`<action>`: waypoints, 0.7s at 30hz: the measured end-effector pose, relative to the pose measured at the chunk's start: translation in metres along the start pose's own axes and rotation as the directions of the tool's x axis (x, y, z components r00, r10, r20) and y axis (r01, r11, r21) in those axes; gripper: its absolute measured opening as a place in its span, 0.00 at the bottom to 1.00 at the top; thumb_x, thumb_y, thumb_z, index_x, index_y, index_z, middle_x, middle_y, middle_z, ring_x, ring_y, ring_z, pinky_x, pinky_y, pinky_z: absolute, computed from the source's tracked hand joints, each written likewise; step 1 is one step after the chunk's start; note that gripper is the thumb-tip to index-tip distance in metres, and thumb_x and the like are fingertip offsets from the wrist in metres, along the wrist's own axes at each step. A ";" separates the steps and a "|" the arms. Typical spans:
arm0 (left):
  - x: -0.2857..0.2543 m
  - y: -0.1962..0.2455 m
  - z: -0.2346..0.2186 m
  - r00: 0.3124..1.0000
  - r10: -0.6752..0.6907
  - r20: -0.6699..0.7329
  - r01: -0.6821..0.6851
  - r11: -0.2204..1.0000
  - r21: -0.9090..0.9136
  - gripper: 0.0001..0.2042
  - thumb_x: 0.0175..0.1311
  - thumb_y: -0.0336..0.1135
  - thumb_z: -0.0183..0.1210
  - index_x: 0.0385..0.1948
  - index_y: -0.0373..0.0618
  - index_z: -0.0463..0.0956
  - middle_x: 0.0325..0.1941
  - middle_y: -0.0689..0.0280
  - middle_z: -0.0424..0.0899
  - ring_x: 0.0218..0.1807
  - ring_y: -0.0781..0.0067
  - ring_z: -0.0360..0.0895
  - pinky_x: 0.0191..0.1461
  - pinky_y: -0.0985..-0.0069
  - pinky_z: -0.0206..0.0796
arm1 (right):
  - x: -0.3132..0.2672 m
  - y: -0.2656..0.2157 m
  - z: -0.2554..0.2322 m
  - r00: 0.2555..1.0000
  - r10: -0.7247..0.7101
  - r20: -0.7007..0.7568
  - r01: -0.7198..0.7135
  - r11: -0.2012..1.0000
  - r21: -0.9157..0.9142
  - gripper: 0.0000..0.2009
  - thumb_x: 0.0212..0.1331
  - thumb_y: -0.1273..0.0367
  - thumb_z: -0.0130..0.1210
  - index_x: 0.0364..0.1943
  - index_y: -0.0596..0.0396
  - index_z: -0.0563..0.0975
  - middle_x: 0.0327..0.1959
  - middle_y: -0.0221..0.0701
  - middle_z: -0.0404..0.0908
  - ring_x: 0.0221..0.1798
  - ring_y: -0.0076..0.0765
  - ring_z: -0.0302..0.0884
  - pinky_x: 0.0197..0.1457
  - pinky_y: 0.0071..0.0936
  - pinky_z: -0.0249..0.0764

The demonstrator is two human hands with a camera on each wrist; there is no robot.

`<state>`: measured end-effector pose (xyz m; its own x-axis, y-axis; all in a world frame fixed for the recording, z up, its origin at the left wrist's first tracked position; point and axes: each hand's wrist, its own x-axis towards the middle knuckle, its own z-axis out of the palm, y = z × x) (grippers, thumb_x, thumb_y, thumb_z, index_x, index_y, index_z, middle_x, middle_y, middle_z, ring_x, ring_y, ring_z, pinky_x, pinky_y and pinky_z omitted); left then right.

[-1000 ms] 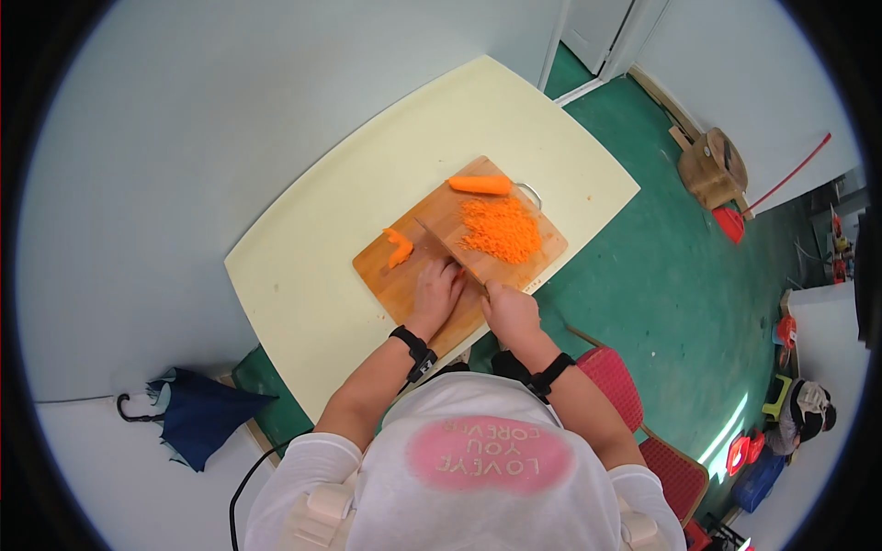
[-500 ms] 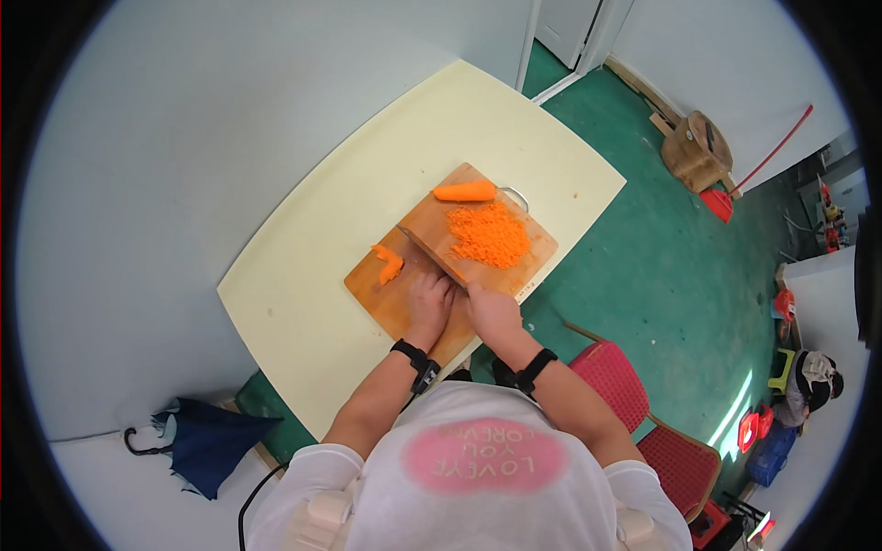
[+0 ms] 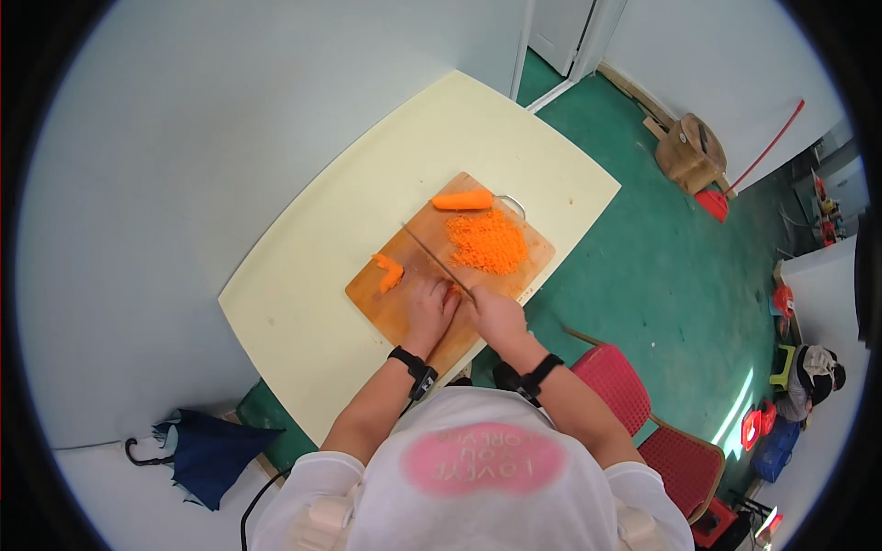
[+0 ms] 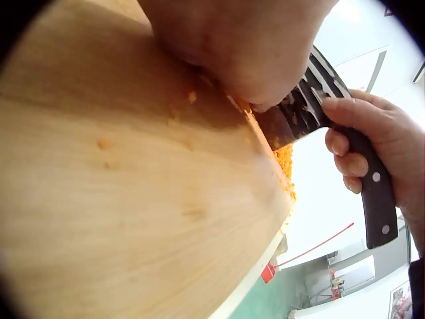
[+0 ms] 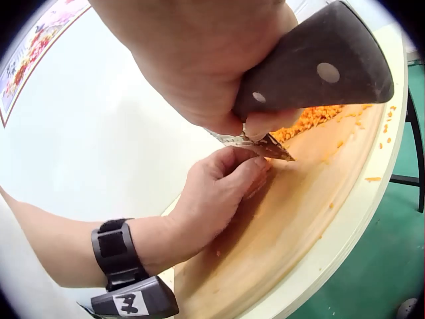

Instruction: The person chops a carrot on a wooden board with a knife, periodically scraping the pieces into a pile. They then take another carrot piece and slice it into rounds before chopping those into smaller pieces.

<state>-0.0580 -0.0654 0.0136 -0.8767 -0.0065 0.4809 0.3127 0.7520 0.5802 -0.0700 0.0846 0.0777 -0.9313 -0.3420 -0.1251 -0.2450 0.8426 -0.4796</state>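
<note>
Right hand (image 3: 499, 317): fingers curled tight round the dark handle of the knife (image 4: 376, 189).
Left hand (image 3: 430, 310): fingers bent, tips down on a bit of carrot (image 3: 455, 290); most of the bit is hidden.
Blade: long side slants away and to the left, just beside the left fingertips.
Bit of carrot: on the board (image 3: 372, 303), nearer the left hand.
Orange shreds (image 3: 489, 242): across the blade, to the right.
Big carrot (image 3: 463, 199): farthest, past the shreds.

A white short-sleeved shirt (image 3: 487, 523) bears a pink oval print (image 3: 441, 462) with pale lettering (image 3: 480, 455). Both wristbands (image 3: 404, 358) are black; the left box (image 5: 163, 299) has a white label (image 5: 131, 304).
</note>
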 end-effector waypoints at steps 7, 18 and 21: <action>0.000 -0.013 -0.026 0.943 -0.328 -0.049 0.307 0.920 -0.243 0.13 0.70 0.35 0.43 0.39 0.37 0.75 0.40 0.61 0.79 0.43 0.67 0.74 0.52 0.70 0.65 | -0.011 0.000 -0.062 0.935 0.089 0.344 -0.355 0.311 0.882 0.11 0.61 0.63 0.50 0.39 0.55 0.74 0.20 0.23 0.71 0.18 0.18 0.67 0.19 0.18 0.66; 0.027 -0.048 -0.033 0.620 -0.141 0.772 0.677 -0.402 -0.616 0.16 0.73 0.44 0.43 0.51 0.43 0.69 0.55 0.62 0.74 0.58 0.68 0.70 0.61 0.70 0.62 | 0.003 0.013 -0.035 0.913 0.042 0.407 -0.409 0.103 0.907 0.09 0.61 0.62 0.50 0.37 0.51 0.74 0.18 0.21 0.71 0.16 0.16 0.67 0.16 0.17 0.66; 0.037 -0.020 -0.039 0.496 -0.251 0.831 0.748 -0.362 -0.556 0.13 0.71 0.39 0.46 0.49 0.41 0.69 0.57 0.57 0.73 0.59 0.63 0.69 0.62 0.66 0.62 | 0.005 0.024 -0.021 0.925 0.058 0.375 -0.378 0.068 0.923 0.11 0.61 0.60 0.52 0.39 0.52 0.74 0.20 0.22 0.72 0.17 0.16 0.68 0.18 0.16 0.66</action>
<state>-0.0823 -0.1063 0.0458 -0.8175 0.3556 -0.4531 -0.5656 -0.6440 0.5151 -0.0859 0.1123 0.0835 -0.7750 -0.4234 -0.4692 0.5843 -0.1972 -0.7872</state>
